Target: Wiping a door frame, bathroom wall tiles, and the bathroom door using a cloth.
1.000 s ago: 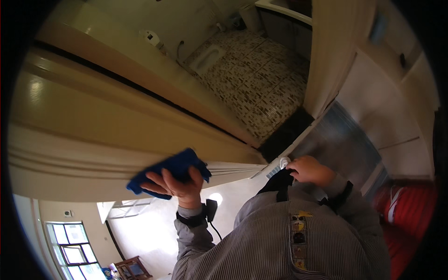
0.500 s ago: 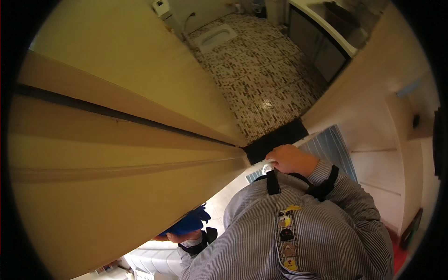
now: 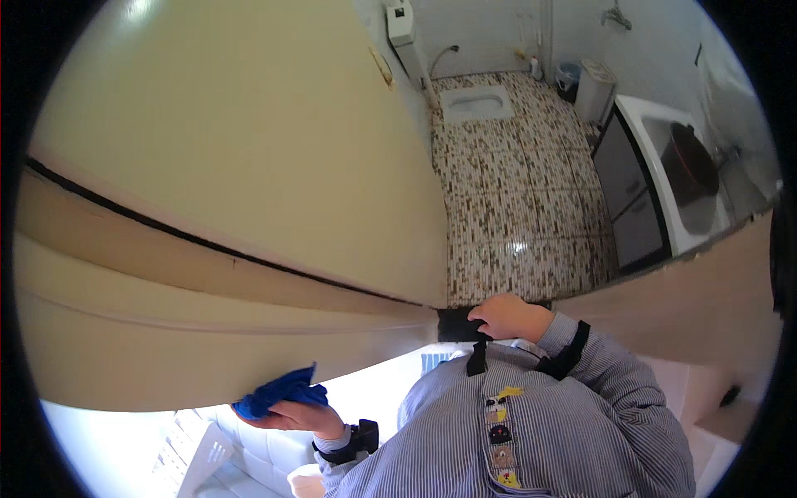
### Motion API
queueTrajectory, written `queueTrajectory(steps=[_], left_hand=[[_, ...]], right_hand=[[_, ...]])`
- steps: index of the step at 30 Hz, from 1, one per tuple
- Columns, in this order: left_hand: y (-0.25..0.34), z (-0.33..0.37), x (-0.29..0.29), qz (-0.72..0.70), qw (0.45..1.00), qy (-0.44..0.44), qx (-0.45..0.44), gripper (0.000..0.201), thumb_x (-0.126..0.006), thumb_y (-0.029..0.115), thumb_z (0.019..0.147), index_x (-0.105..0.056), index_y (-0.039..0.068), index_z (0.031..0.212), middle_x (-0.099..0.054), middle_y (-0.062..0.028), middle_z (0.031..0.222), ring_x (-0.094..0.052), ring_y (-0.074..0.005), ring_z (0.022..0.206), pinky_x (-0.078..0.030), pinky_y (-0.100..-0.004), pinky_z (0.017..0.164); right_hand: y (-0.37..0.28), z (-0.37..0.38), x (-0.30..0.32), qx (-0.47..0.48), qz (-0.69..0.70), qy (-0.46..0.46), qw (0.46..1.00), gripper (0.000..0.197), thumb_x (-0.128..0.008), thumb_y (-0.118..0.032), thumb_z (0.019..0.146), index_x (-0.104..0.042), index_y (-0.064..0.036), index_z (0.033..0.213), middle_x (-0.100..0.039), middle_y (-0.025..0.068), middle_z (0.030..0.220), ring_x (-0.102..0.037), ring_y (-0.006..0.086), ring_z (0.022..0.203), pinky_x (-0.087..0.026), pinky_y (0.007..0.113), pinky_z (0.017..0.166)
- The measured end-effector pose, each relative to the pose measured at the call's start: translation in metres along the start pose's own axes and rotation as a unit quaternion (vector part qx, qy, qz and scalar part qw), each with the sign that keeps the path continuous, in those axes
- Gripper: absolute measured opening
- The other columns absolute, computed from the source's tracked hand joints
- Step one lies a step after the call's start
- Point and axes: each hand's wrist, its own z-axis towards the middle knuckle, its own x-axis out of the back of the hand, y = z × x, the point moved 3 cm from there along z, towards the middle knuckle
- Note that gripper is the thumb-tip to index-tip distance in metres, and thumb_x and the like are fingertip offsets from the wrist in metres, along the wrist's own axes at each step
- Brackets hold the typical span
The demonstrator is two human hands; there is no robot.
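Observation:
My left hand [image 3: 297,417] is closed on a blue cloth [image 3: 281,393] at the lower left. The cloth lies against the lower edge of a cream-coloured door frame [image 3: 207,349], and part of it folds up over my fingers. In front of my chest, over the dark doorway threshold [image 3: 452,325], my right hand [image 3: 508,317] is held with its fingers curled in. Whatever those fingers hold, if anything, is hidden. Beyond the frame stands a cream door [image 3: 274,166], swung into the bathroom.
Past the doorway is a mosaic-tiled floor [image 3: 519,199] with a squat toilet [image 3: 477,105]. A washbasin cabinet [image 3: 627,195] stands at the right, a dark red bucket [image 3: 691,166] in its basin. Bins [image 3: 594,90] stand far back. Behind my left hand is a pale padded seat [image 3: 266,456].
The view has shifted, showing more of the bathroom. My left hand with the cloth has come out more fully from behind the frame. The white item by my right hand no longer shows.

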Motion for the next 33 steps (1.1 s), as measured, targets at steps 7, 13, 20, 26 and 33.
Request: queueTrajectory(steps=[7, 13, 20, 26, 33], left_hand=[[0.002, -0.005, -0.005, 0.206, 0.968, 0.115, -0.086, 0.052, -0.048, 0.031, 0.096, -0.029, 0.003, 0.135, -0.044, -0.0171, 0.125, -0.050, -0.0258, 0.104, -0.047, -0.0353, 0.087], [-0.011, -0.009, -0.006, 0.256, 0.941, 0.171, -0.141, 0.047, -0.045, 0.027, 0.096, -0.032, -0.003, 0.131, -0.045, -0.0222, 0.122, -0.053, -0.0297, 0.100, -0.049, -0.0381, 0.085], [-0.024, 0.002, 0.029, 0.521, 0.769, 0.224, -0.295, 0.038, -0.049, 0.023, 0.096, -0.042, -0.001, 0.125, -0.051, -0.0186, 0.112, -0.051, -0.0278, 0.097, -0.044, -0.0371, 0.087], [-0.007, -0.017, -0.025, 0.360, 0.866, 0.292, -0.189, 0.047, -0.062, 0.016, 0.086, -0.044, -0.001, 0.126, -0.047, -0.0226, 0.118, -0.046, -0.0361, 0.110, -0.042, -0.0413, 0.091], [0.000, -0.043, 0.032, 0.570, 0.746, 0.326, -0.114, 0.049, -0.058, 0.021, 0.088, -0.042, 0.000, 0.129, -0.052, -0.0191, 0.121, -0.056, -0.0308, 0.100, -0.049, -0.0416, 0.084]], right_hand=[[0.081, -0.031, 0.024, 0.018, -0.005, 0.007, 1.000, 0.035, -0.064, -0.027, 0.078, -0.062, -0.0133, 0.110, -0.066, 0.0125, 0.099, -0.062, 0.0320, 0.091, -0.050, 0.043, 0.078], [0.124, -0.009, 0.069, 0.039, 0.007, -0.023, 0.999, 0.036, -0.064, -0.027, 0.078, -0.062, -0.0117, 0.110, -0.066, 0.0134, 0.097, -0.063, 0.0316, 0.090, -0.050, 0.043, 0.078], [0.124, 0.086, 0.325, 0.196, 0.106, 0.110, 0.969, 0.032, -0.064, -0.023, 0.084, -0.063, -0.0042, 0.110, -0.066, 0.0041, 0.082, -0.060, 0.0122, 0.072, -0.050, 0.029, 0.069], [0.079, 0.158, 0.488, 0.238, 0.353, 0.137, 0.895, 0.030, -0.060, -0.018, 0.089, -0.060, -0.0015, 0.115, -0.065, 0.0027, 0.090, -0.060, 0.0066, 0.078, -0.047, 0.020, 0.067], [0.036, 0.232, 0.478, 0.328, 0.272, -0.015, 0.904, 0.026, -0.060, -0.018, 0.089, -0.062, -0.0032, 0.111, -0.065, 0.0004, 0.090, -0.059, 0.0067, 0.079, -0.047, 0.021, 0.068]])
